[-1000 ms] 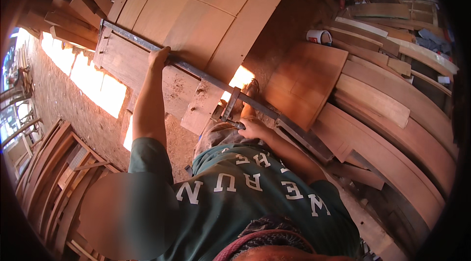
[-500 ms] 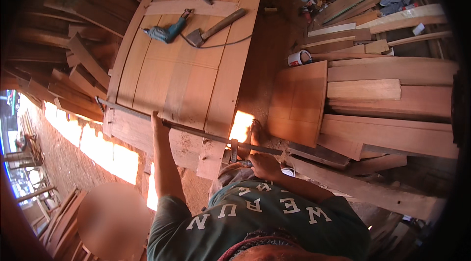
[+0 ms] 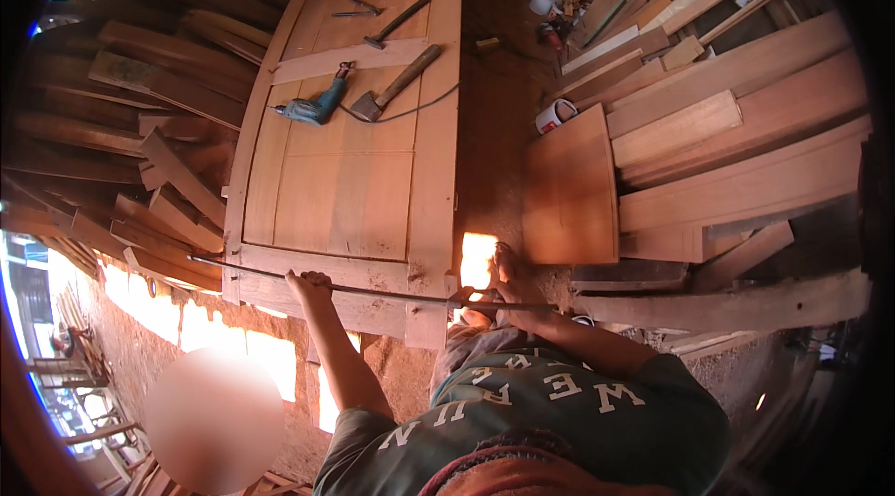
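A long dark metal bar clamp (image 3: pixel 384 293) lies across the near end of a wooden door (image 3: pixel 322 188), its bar sticking out past both long sides. My left hand (image 3: pixel 309 285) is closed around the bar, left of its middle. At the right edge of the door, my right hand (image 3: pixel 518 291) grips the clamp close to its jaw (image 3: pixel 459 301); the bar partly hides these fingers. On the door lie a blue-green power drill (image 3: pixel 315 107) with its cord, a wooden-handled mallet (image 3: pixel 396 84), a hammer (image 3: pixel 399 22) and a thin metal tool (image 3: pixel 357 8).
Stacked boards (image 3: pixel 121 86) crowd the left side of the door. More planks (image 3: pixel 736 160) and a flat wooden panel (image 3: pixel 571 188) lie to the right, with a white tin (image 3: pixel 557 116) beside them. Bright sunlight patches fall on the floor at lower left.
The clamp has shifted toward the door's near end, both hands moving with it. My right hand has come up nearer the bar. The view has turned slightly, while the tools on the door stay put.
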The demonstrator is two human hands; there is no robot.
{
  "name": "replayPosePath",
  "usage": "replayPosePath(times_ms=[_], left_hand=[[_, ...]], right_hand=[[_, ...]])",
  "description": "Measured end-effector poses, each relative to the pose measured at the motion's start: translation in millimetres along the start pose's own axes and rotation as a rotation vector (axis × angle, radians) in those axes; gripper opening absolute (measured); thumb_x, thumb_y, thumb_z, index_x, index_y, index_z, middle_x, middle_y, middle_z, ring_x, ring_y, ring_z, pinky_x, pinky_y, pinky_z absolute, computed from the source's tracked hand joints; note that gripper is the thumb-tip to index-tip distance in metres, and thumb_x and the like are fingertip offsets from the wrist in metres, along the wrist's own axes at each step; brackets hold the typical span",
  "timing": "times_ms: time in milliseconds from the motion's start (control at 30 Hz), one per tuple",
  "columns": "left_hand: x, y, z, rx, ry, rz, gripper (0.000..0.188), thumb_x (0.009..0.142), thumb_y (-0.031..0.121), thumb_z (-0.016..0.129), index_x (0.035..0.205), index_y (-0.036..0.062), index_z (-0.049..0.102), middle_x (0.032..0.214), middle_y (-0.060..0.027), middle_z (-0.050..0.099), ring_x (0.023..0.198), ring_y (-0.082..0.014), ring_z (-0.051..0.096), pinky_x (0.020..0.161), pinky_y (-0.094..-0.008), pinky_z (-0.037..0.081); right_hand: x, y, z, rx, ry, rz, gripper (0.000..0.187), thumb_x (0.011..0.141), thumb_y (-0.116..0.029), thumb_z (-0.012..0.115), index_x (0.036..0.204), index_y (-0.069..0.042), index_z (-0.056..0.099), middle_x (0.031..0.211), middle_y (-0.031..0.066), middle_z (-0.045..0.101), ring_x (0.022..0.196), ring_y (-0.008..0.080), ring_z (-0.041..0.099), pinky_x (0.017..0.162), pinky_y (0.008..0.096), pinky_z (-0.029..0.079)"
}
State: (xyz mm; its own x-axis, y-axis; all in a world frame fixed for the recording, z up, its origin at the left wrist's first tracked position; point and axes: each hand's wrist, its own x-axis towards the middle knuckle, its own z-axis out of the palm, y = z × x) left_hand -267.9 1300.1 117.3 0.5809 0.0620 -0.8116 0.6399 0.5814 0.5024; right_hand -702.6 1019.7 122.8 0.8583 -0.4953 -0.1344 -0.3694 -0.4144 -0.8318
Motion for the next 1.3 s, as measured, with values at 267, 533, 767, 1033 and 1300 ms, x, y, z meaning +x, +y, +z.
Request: replayPosePath(times_ms=[267,533,767,1033,1300], left_hand=[[-122,5,80,-0.048,-0.364,0.12,0.049,0.107,0.057,0.05,0.079,0.0179,0.041,0.057,0.0044,0.032,0.044,-0.0106,0.03,0.039,-0.0259,0.025],[-276,-51,163,0.011,-0.674,0.026,0.037,0.108,0.042,0.053,0.081,0.0168,0.046,0.064,0.0035,0.034,0.051,-0.0101,0.03,0.047,-0.0272,0.028],[-428,-179,228,0.023,-1.119,-0.405,0.024,0.108,0.015,0.045,0.085,0.0127,0.04,0.073,0.0007,0.033,0.064,-0.0133,0.035,0.061,-0.0304,0.039],[-544,-325,168,0.617,-1.354,-0.696,0.019,0.111,0.019,0.047,0.107,0.0039,0.057,0.101,-0.0138,0.072,0.106,-0.029,0.071,0.1,-0.043,0.057],[-486,-473,41,0.736,-1.033,-1.346,0.017,0.107,0.019,0.056,0.099,0.0041,0.059,0.094,-0.0163,0.072,0.101,-0.0289,0.07,0.092,-0.0393,0.059]], right_hand=[[-19,-43,-33,0.138,0.061,-0.001,0.068,0.085,-0.014,0.076,0.146,0.0,0.049,0.135,0.0298,0.056,0.124,0.05,0.055,0.107,0.0489,0.047],[-102,-118,-148,0.24,0.248,-0.059,0.104,0.076,-0.025,0.092,0.161,-0.005,0.034,0.15,0.0168,0.049,0.139,0.0328,0.049,0.118,0.0478,0.038],[-225,-96,-279,0.592,0.663,-0.285,0.089,0.094,-0.068,0.067,0.143,0.004,0.055,0.141,0.022,0.062,0.141,0.0367,0.054,0.124,0.0522,0.034],[-460,-160,-401,0.278,1.335,-0.566,0.107,0.08,-0.086,0.067,0.14,0.002,0.056,0.131,0.0224,0.072,0.129,0.0429,0.064,0.117,0.0648,0.043],[-459,-237,-401,0.847,1.2,-0.732,0.032,0.095,-0.023,0.078,0.09,-0.011,0.049,0.056,-0.0049,0.042,0.048,0.0065,0.041,0.058,0.0251,0.04]])
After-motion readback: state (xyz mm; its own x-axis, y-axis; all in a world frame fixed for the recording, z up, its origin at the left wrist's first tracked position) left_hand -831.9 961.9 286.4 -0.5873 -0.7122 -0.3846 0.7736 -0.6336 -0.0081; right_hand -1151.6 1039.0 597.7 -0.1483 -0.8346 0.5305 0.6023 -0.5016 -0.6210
